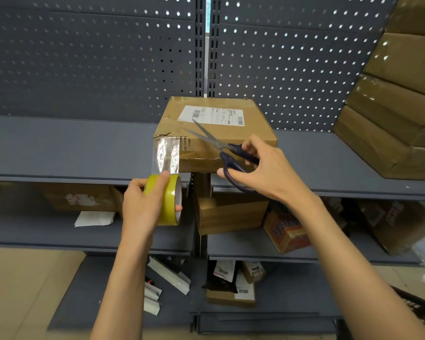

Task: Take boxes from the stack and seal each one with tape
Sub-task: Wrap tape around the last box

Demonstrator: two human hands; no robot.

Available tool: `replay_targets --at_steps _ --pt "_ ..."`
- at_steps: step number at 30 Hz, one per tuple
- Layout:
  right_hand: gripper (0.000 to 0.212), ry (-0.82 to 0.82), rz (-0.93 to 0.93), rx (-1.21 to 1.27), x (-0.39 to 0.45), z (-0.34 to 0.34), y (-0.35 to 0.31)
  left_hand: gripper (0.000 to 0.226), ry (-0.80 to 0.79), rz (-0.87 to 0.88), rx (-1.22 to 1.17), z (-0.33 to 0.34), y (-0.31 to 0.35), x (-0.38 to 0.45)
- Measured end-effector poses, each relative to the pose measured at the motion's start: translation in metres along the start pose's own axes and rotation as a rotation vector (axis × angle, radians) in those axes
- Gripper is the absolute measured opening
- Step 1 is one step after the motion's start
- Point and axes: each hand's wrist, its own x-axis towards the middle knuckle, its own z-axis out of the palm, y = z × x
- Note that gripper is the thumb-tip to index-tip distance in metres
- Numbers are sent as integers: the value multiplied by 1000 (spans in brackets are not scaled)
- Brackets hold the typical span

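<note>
A brown cardboard box (231, 133) with a white shipping label sits at the front edge of the grey shelf (84, 148). A strip of clear tape (167, 155) runs from the box's front left corner down to a yellowish tape roll (169, 200). My left hand (142, 204) grips that roll just below the shelf edge. My right hand (263, 168) holds dark-handled scissors (221, 148) with the blades parted, pointing up-left over the box top. The blades are to the right of the tape strip, apart from it.
A stack of brown boxes (398, 106) leans at the right on the same shelf. Perforated grey panels (84, 57) form the back wall. The lower shelves hold more boxes (231, 212), an orange printed carton (287, 231) and loose paper (93, 218).
</note>
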Motion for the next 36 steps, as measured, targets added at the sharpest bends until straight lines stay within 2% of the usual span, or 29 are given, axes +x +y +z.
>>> replay_targets --at_steps 7,11,16,22,27,36 --pt "57 -131 -6 -75 -10 1 6 37 36 29 -73 3 0 -4" --pt "55 -232 40 -46 -9 5 8 35 22 87 -17 1 -5 -1" --pt "56 -254 44 -3 -3 13 2 30 10 105 -28 1 -3 -1" --pt "54 -280 39 17 4 16 0 38 -6 133 -46 0 -2 -2" --pt "50 -299 48 28 5 15 1 35 -46 129 -46 0 -3 0" --pt "47 -345 40 58 12 20 -1 33 -106 65 -80 -4 -3 7"
